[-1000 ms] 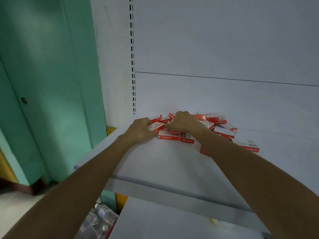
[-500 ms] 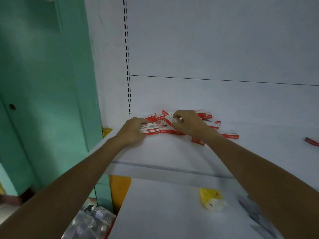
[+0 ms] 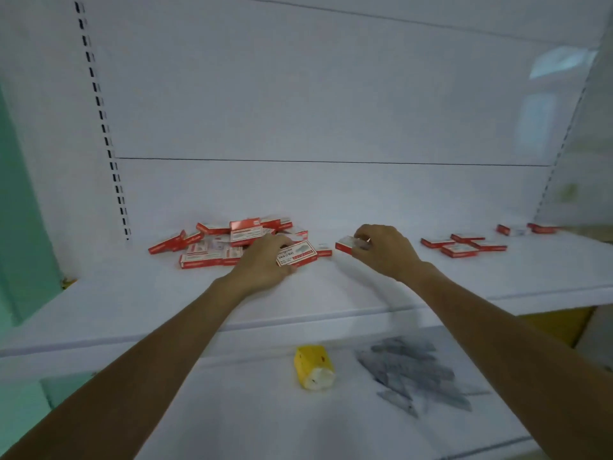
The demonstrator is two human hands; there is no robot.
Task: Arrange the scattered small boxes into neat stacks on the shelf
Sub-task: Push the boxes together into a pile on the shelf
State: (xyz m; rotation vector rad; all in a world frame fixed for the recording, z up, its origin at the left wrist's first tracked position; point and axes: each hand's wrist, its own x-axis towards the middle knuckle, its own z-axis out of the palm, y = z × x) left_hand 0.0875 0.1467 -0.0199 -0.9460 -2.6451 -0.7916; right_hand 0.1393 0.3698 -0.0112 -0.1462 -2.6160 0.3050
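Several small red-and-white boxes lie in a loose pile (image 3: 229, 240) at the back left of the white shelf (image 3: 331, 293). My left hand (image 3: 265, 263) grips one box (image 3: 297, 254) at the pile's right edge, its white label tilted up. To the right, my right hand (image 3: 381, 250) pinches another small box (image 3: 348, 243) just above the shelf. More boxes lie scattered flat to the right (image 3: 464, 245), and a few further ones at the far right (image 3: 527, 229).
On the lower shelf (image 3: 232, 410) lie a yellow packet (image 3: 313, 366) and a heap of grey clear-wrapped items (image 3: 414, 373). A slotted upright (image 3: 99, 121) runs up the back panel at left. A green wall (image 3: 23, 210) borders the left side.
The view has swung right and nearer, revealing scattered boxes on the right. My right hand has left the pile holding a box; my left hand has shifted right with one too.
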